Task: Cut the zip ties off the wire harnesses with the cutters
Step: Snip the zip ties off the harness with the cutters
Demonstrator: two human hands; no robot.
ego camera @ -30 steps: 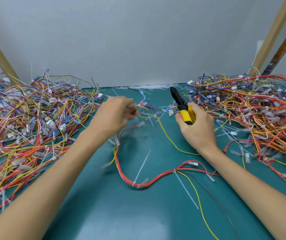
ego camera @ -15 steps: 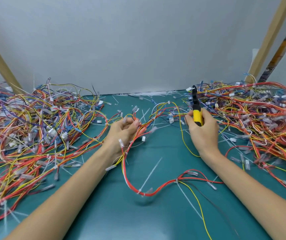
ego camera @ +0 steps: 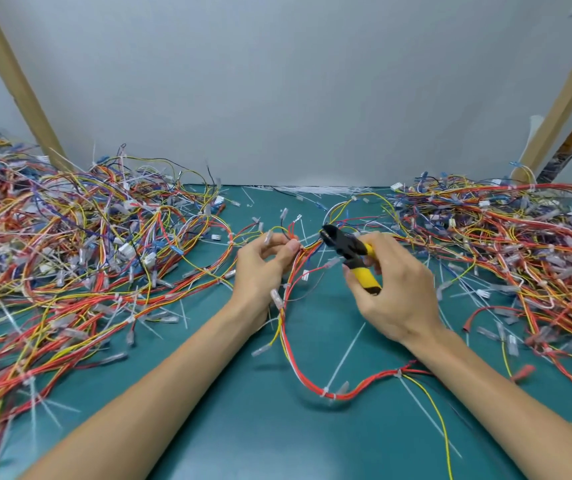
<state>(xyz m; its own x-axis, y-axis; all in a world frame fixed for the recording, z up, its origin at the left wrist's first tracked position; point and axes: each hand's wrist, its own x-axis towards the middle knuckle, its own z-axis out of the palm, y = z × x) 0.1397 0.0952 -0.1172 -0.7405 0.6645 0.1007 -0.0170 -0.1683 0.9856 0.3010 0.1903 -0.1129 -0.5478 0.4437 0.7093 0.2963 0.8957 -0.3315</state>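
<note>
1. The wire harness (ego camera: 287, 327) is pinched near its upper end between the thumb and curled left fingers (ego camera: 291, 249) of the left hand (ego camera: 260, 271), just left of the cutters (ego camera: 348, 252).
2. The right fingers (ego camera: 381, 239) of the right hand (ego camera: 398, 292) are wrapped round the yellow handles. The handles are seen slightly parted, and one finger appears to be tucked between them.
3. Half a second ago the cutters were held upright, nose towards the wall and well away from the bundle. They have since been tipped over leftwards, and the black nose has been brought close to the pinched wires. Whether a tie is already between the blades cannot be told.
4. This is judged to be the approach to a cut, which does not appear to have been made yet.
5. Below the cutters the harness is trailed towards the viewer and looped on the desk (ego camera: 260, 431). White zip ties (ego camera: 326, 390) with long tails are still fastened on that loop, so more cuts are judged to be needed.
6. Tangled harnesses are piled in a left heap (ego camera: 87, 237) and a right heap (ego camera: 506, 244) on either side of the cutters. Loose ties (ego camera: 312, 190) are gathered beyond them at the wall (ego camera: 277, 98).
7. Sleeved connectors (ego camera: 283, 213) and thin wires are fanned out around the nose of the cutters. A wire could be nicked instead of a tie.
</note>
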